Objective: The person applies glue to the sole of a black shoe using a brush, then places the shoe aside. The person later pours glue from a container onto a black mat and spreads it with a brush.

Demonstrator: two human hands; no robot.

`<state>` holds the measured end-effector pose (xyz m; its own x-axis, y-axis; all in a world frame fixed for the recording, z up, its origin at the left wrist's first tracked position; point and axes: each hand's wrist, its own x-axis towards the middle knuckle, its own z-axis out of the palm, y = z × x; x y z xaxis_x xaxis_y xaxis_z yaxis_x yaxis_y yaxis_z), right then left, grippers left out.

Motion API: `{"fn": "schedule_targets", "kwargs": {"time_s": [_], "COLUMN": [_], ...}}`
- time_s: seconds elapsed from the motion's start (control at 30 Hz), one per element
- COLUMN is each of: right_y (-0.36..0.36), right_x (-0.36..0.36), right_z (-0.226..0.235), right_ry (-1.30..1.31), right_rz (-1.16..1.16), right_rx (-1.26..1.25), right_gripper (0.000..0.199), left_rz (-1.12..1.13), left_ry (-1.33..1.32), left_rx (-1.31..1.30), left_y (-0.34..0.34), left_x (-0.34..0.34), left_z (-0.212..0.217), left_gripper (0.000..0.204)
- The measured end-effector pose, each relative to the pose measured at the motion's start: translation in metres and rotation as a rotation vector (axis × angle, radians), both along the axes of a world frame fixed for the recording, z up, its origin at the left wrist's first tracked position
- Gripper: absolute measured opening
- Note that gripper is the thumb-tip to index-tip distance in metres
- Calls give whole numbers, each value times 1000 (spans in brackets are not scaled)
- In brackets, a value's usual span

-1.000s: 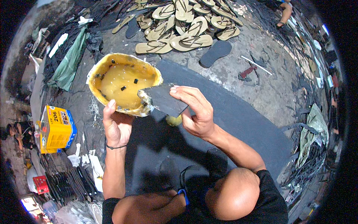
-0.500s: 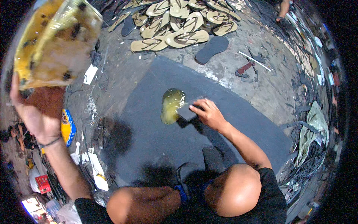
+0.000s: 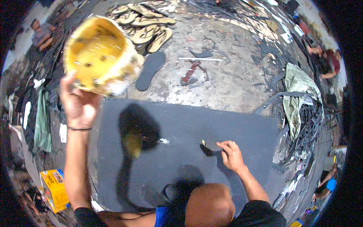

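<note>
Raised at the left, my left hand (image 3: 81,109) is closed on a yellow, glue-smeared tub (image 3: 98,53) with dark spots, tilted over the mat. My right hand (image 3: 231,156) pinches a small dark flat spreader (image 3: 211,146) that has a yellowish dab at its end, low over a large dark rubber sheet (image 3: 189,123). Yellow glue (image 3: 133,146) lies on the sheet's left part, partly in the shadow of the tub and my arm. Right of it is a white shiny patch (image 3: 163,140).
A pile of beige flip-flops (image 3: 145,24) and a dark sole (image 3: 150,71) lie beyond the sheet. Dark scraps and a white strip (image 3: 200,59) are on the floor. At right sits a pale green sack (image 3: 298,98); a yellow box (image 3: 55,189) stands left. Other people sit farther off.
The view has turned rightward. My right hand with the spreader has moved right, away from the glue puddle. The tub in my left hand has tipped, showing its yellow inside.
</note>
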<state>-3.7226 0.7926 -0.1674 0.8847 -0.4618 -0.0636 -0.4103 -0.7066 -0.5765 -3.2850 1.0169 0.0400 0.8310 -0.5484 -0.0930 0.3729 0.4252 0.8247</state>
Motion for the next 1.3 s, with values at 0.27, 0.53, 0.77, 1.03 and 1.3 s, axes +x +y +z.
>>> {"fn": "schedule_targets", "kwargs": {"time_s": [0.27, 0.53, 0.77, 1.03, 1.3], "right_y": [39, 36, 23, 43, 126], "right_x": [-38, -16, 39, 130, 323], "right_z": [6, 20, -8, -7, 15], "right_ry": [-99, -67, -90, -42, -345], "right_rz": [-214, -293, -89, 248, 994], "right_rx": [176, 276, 261, 379, 30], "right_gripper": [42, 36, 22, 20, 43], "left_rz": [-209, -234, -442, -576, -445], "left_ry": [364, 323, -809, -821, -1108], "left_rx": [27, 328, 868, 1275, 1097], "left_y": [-199, -258, -14, 236, 281], "left_x": [-32, -33, 2, -206, -278], "left_z": [-228, -300, -203, -207, -300], "left_gripper": [51, 44, 41, 45, 17]}}
